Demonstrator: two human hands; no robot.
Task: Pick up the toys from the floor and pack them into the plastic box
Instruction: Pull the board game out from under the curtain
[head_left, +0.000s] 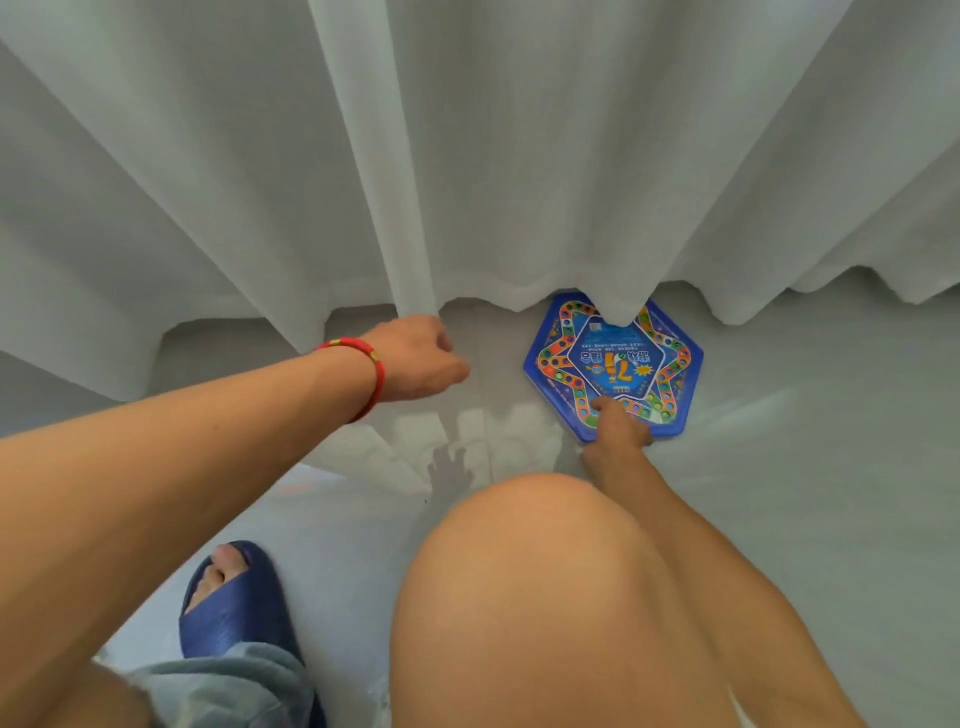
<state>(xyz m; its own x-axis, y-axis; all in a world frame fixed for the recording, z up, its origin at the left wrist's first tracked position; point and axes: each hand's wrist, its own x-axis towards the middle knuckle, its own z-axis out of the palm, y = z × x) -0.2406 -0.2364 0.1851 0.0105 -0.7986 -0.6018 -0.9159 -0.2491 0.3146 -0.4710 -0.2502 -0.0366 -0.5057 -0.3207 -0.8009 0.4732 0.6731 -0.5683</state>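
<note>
Now left hand (418, 358) grips curtain (410, 208); right hand (618, 431) fingers pinch game board (613, 364) near edge.

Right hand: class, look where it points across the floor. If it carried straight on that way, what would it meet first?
The right hand already touches the near edge of the blue hexagonal game board. Going on, it would slide across the board, then probably meet the white curtain hem draped over the far edge; depth is unclear.

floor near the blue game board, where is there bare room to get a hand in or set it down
Bare floor lies right of the blue game board, and a narrower strip runs between the board and the left hand. It is crowded at the board's far edge, where the white curtain hangs over it, and at its near edge, where the right hand and knee sit.
</note>
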